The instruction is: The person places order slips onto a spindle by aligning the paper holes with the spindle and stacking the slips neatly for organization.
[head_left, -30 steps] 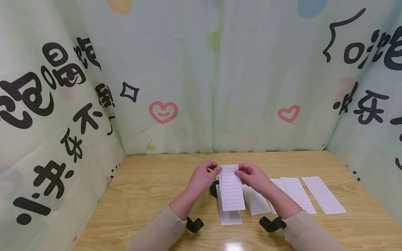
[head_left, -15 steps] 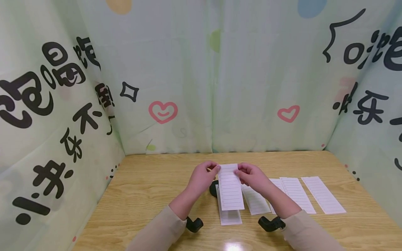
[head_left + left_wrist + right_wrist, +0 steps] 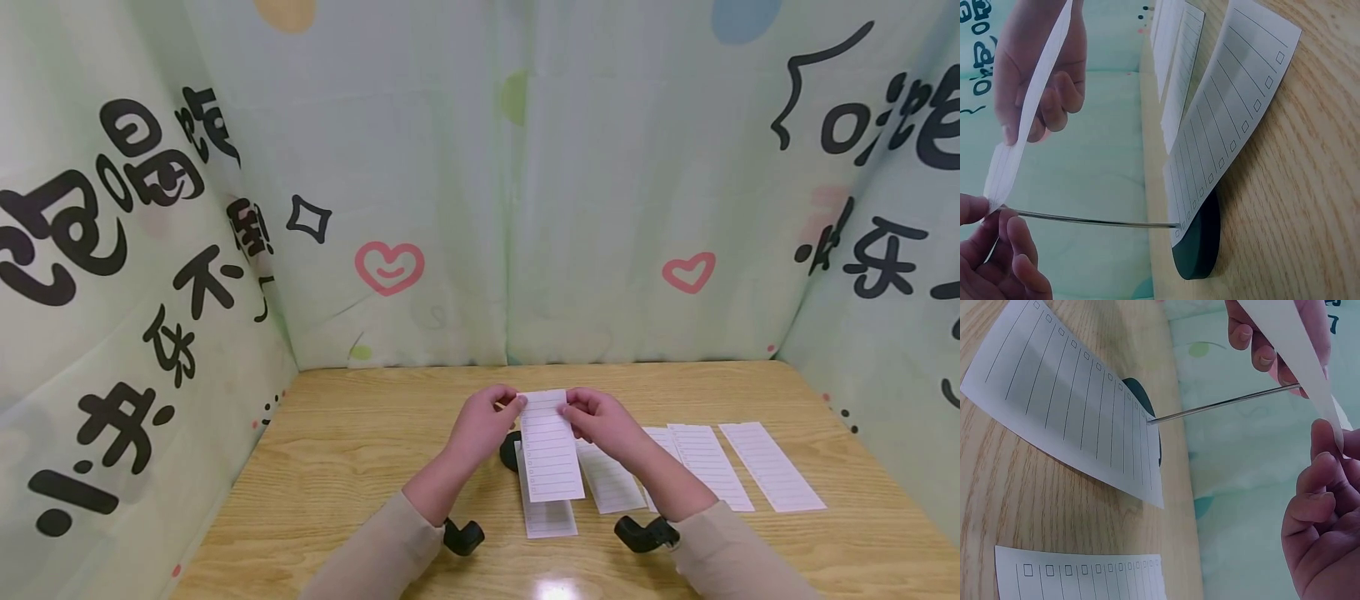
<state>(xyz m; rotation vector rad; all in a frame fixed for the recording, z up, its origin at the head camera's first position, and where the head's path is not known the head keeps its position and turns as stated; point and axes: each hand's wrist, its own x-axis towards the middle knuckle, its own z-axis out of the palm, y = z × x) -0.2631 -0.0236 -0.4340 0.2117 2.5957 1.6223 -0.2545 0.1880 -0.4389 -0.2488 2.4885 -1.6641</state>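
The left hand [image 3: 483,421] pinches one top corner of a lined paper sheet [image 3: 552,454] between thumb and fingers; the right hand [image 3: 603,423] pinches the opposite edge, near the other top corner. The sheet hangs tilted between them above the table, its lower edge free. An air gap parts it from a lower sheet [image 3: 550,521], which sits over a dark round base [image 3: 510,451] and lifts off the wood near its far end. A thin metal rod [image 3: 1097,220] runs up from that end to the raised sheet, by the left fingertips. Small boxes line one long edge of the lower sheet.

To the right, a loose sheet [image 3: 611,479] lies just beside the lower one; a second sheet [image 3: 663,439] comes next, then a third sheet [image 3: 711,467]. A strip of wood separates these from the rightmost sheet [image 3: 772,467], near the table's side edge.

Whether the rod's tip pierces the raised paper cannot be told. The right forearm covers much of the second sheet; the lower sheet covers part of the base.

The table [image 3: 360,467] is pale grained wood with a bright reflection at the near side. Pale green curtains [image 3: 615,183] enclose it, printed with black lettering and pink hearts.
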